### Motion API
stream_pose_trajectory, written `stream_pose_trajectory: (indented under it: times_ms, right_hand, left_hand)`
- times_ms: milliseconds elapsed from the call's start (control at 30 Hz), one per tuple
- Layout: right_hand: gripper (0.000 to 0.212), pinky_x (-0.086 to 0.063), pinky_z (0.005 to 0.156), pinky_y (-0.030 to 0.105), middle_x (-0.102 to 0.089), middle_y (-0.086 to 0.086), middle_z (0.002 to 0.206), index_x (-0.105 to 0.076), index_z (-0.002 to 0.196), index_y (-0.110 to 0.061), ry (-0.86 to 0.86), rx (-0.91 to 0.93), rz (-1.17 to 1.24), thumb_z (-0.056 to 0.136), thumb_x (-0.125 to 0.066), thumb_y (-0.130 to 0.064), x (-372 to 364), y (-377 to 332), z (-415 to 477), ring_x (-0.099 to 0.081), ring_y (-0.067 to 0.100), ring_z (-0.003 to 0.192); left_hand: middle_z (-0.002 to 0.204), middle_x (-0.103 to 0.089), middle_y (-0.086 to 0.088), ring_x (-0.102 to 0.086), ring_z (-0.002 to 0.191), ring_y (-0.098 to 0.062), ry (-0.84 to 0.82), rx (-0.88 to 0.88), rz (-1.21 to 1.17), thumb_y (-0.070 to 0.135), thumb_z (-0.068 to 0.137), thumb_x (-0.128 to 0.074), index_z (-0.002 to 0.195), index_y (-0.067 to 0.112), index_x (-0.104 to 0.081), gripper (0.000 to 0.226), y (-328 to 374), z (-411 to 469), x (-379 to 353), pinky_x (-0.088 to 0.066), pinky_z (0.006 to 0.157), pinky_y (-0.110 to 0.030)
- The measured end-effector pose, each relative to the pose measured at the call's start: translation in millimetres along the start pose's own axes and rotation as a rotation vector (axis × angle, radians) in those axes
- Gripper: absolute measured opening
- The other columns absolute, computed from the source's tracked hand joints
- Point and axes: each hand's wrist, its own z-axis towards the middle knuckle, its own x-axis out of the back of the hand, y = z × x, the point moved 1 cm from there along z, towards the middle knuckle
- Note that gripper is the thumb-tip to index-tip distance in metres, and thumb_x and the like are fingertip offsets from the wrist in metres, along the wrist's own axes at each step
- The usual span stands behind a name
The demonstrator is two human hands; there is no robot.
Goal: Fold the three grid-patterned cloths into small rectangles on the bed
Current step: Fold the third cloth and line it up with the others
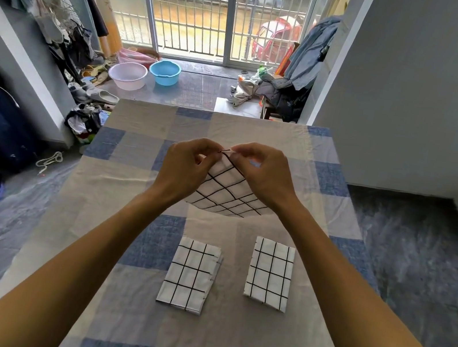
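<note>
My left hand (190, 163) pinches the top corner of the third grid cloth (225, 194), held up above the bed (135, 324). My right hand (261, 172) pinches the same corner, fingertips nearly touching the left's. The cloth hangs below both hands. Nearer me on the bed: one folded cloth (189, 275) left, another folded cloth (270, 274) right, lying apart.

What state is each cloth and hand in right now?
Held cloth, lifted above the bed, hanging from one corner.
Left folded cloth, neat rectangle lying on bed.
Right folded cloth, neat rectangle lying on bed.
Left hand, pinching held cloth's corner.
Right hand, pinching same corner.
</note>
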Motion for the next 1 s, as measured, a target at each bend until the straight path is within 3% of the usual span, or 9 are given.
stream_pose_trajectory:
  times_ms: [433,633,800,1000]
  right_hand:
    - [0.011,-0.053,0.085,0.03,-0.071,-0.008,0.088,-0.072,0.095,-0.019,0.009,-0.007,0.076,0.086,-0.067,-0.024,0,0,1,-0.065,0.005,0.086]
    - [0.014,-0.051,0.08,0.015,-0.069,-0.006,0.088,-0.071,0.099,-0.012,0.066,-0.104,0.212,0.086,-0.067,-0.015,11,1,2,-0.065,0.0,0.083]
    - [0.018,-0.052,0.083,0.017,-0.069,-0.006,0.092,-0.07,0.102,-0.013,0.096,-0.149,0.21,0.087,-0.067,-0.02,18,8,1,-0.065,0.001,0.088]
    - [0.02,-0.053,0.086,0.024,-0.07,-0.002,0.094,-0.069,0.105,-0.012,0.119,-0.226,0.232,0.087,-0.067,-0.021,16,17,-4,-0.065,0.004,0.089]
  left_hand:
    - [0.091,-0.062,0.013,-0.057,0.074,0.006,-0.008,-0.046,0.002,0.018,0.089,-0.062,0.105,0.015,-0.068,0.017,3,0,0,-0.046,0.067,-0.006]
    - [0.09,-0.071,0.002,-0.06,0.073,-0.005,-0.044,-0.012,0.153,0.024,0.089,-0.062,0.101,0.015,-0.071,0.017,-23,-11,11,-0.041,0.067,-0.01]
    - [0.085,-0.064,0.012,-0.055,0.071,0.011,0.005,0.051,0.111,0.019,0.086,-0.066,0.097,0.012,-0.073,0.015,-35,-21,25,-0.038,0.068,0.001]
    - [0.087,-0.069,0.007,-0.062,0.076,-0.003,0.035,0.045,0.101,0.021,0.087,-0.065,0.097,0.013,-0.073,0.015,-38,-21,30,-0.043,0.073,-0.005]
